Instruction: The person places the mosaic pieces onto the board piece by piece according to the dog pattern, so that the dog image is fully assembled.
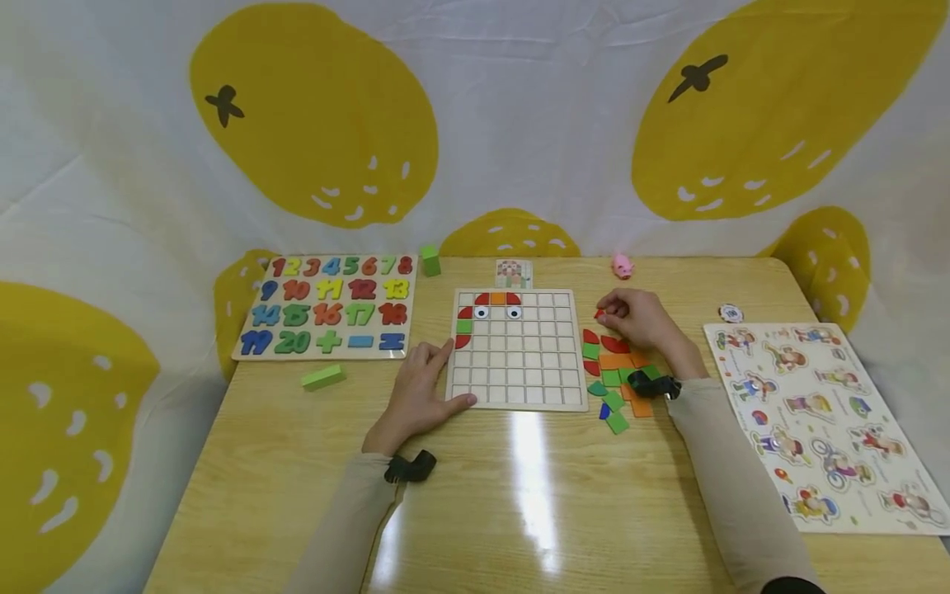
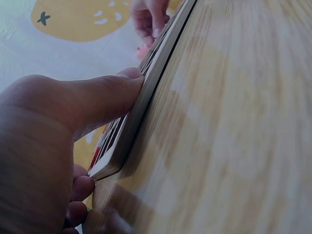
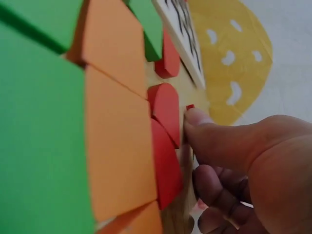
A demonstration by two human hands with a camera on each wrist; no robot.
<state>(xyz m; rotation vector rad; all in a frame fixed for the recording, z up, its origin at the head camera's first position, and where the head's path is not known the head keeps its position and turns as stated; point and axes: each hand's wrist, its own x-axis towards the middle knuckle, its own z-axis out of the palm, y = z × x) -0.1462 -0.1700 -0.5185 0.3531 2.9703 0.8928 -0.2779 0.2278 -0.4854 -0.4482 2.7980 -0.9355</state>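
Observation:
My left hand (image 1: 419, 392) holds the lower-left corner of a wooden grid board (image 1: 530, 360), thumb on the front edge and fingers at the left side. On the board lie red quarter-rounds, an orange square (image 1: 497, 299), a green square (image 1: 463, 327) and two eye pieces (image 1: 514, 313). Right of the board, my right hand (image 1: 637, 318) pinches a small red piece (image 3: 190, 106) between thumb and fingers; its shape is mostly hidden. Below that hand are loose red quarter-rounds (image 1: 613, 344), orange squares (image 1: 614, 361) and green squares (image 1: 617, 422).
A picture card (image 1: 514, 273) touches or nearly touches the board's back edge. A number puzzle (image 1: 337, 356) lies left, near two green blocks (image 1: 323, 377). Back right are a pink pig figure (image 1: 622, 266) and a round token (image 1: 731, 313). A picture puzzle board (image 1: 834, 412) lies far right.

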